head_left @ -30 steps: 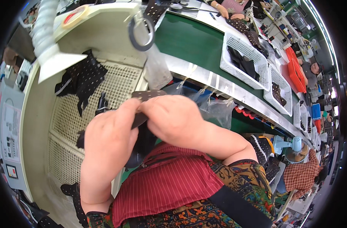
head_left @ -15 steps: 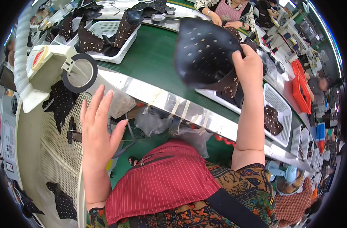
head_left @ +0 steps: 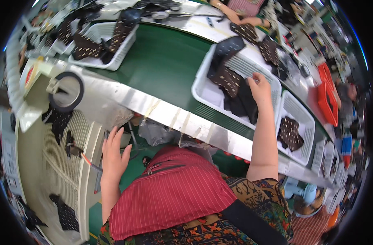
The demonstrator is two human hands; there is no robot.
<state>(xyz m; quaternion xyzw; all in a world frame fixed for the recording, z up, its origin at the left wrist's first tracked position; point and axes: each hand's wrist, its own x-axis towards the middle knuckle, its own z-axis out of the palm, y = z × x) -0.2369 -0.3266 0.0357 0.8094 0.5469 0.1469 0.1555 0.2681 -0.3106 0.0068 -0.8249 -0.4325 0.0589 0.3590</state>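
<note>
My left hand [head_left: 115, 157] is open and holds nothing, its fingers stretched up beside the cream machine housing [head_left: 84, 196]. Over the right side of a white basket [head_left: 199, 90] hovers my right hand [head_left: 261, 90], thumb and forefinger slightly apart and apparently empty. Inside that basket lies a dark brown leather piece with punched holes [head_left: 227, 81], its smooth black part [head_left: 227, 47] leaning on the far left rim. Black material [head_left: 240, 104] is under it, close to my right thumb; whether they touch is hard to see.
A green conveyor belt [head_left: 162, 53] runs behind a metal edge [head_left: 166, 114]. Another white basket [head_left: 129, 43] of leather pieces stands at left, and one more [head_left: 309, 122] at right. A black-rimmed round disc [head_left: 66, 92] juts above the machine. Opposite, a co-worker's hands [head_left: 233, 16] are near perforated pieces.
My right hand has lowered the perforated leather piece into the basket and let go of it. My left hand has shifted slightly right and down; the view has turned.
</note>
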